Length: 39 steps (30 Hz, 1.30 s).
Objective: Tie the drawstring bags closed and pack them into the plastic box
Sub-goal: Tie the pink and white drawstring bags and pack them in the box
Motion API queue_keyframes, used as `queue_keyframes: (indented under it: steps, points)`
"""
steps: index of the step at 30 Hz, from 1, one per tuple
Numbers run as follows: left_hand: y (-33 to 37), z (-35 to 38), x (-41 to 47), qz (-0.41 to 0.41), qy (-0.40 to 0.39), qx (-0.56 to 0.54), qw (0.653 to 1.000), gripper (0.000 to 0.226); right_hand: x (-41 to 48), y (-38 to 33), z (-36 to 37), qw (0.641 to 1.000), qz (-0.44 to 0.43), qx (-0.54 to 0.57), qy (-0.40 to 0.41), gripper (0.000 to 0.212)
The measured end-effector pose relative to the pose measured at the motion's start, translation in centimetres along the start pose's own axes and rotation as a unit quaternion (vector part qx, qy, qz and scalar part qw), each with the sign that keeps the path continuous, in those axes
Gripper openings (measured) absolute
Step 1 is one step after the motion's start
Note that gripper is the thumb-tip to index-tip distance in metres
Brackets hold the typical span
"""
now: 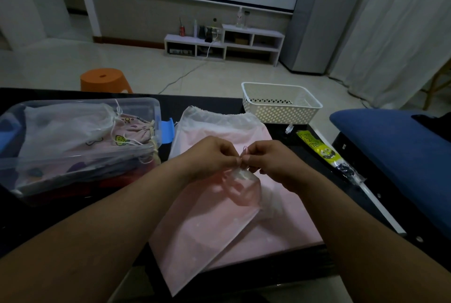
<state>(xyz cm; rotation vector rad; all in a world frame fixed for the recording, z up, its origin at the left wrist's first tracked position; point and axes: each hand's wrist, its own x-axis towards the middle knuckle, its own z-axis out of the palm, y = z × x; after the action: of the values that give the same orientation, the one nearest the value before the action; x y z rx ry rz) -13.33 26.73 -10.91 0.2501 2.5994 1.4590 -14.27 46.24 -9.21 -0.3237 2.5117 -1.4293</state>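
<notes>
Left hand (214, 156): fingertips curled, pinching pink drawstring (244, 150).
Right hand (268, 159): fingertips curled, pinching same cord, touching left fingertips.
Pink drawstring bag (207, 234): gathered mouth directly below fingers, body trailing toward viewer.
Second bag (219, 124): flat, beyond fingers.
Plastic box (136, 100): left of fingers, bags inside.
White basket (280, 107): beyond fingers, to right.

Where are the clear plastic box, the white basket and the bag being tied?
clear plastic box (157, 119): head view, right end wall.
white basket (280, 113): head view, dotted front wall.
pink bag (202, 236): head view, flat lower body.
</notes>
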Motion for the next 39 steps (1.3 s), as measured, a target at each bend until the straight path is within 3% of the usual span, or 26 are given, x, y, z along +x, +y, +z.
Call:
queue_keyframes:
  steps: [4, 17, 21, 27, 39]
  points:
    - [0.0, -0.1, -0.1, 0.039, 0.009, 0.047, 0.998, 0.007, 0.1, 0.2, -0.2, 1.0, -0.002, -0.009, -0.013, 0.008]
    - [-0.7, 0.1, -0.6, 0.066, -0.024, 0.032, 0.997, 0.011, 0.1, 0.6, -0.4, 0.997, -0.048, 0.0, -0.065, 0.008]
    - [-1.2, 0.6, -0.3, 0.038, -0.011, 0.058, 0.998, 0.014, 0.3, 0.9, 0.1, 0.997, -0.068, -0.005, -0.04, 0.006]
    - [-1.7, 1.3, -0.1, -0.008, 0.012, -0.011, 1.0, 0.013, 0.8, 1.1, 0.9, 0.99, -0.109, -0.089, 0.007, 0.006]
    - [-1.1, 2.3, -0.1, 0.028, 0.091, 0.031, 0.995, 0.014, 1.3, 1.1, 2.4, 0.979, -0.135, -0.12, 0.094, 0.003]
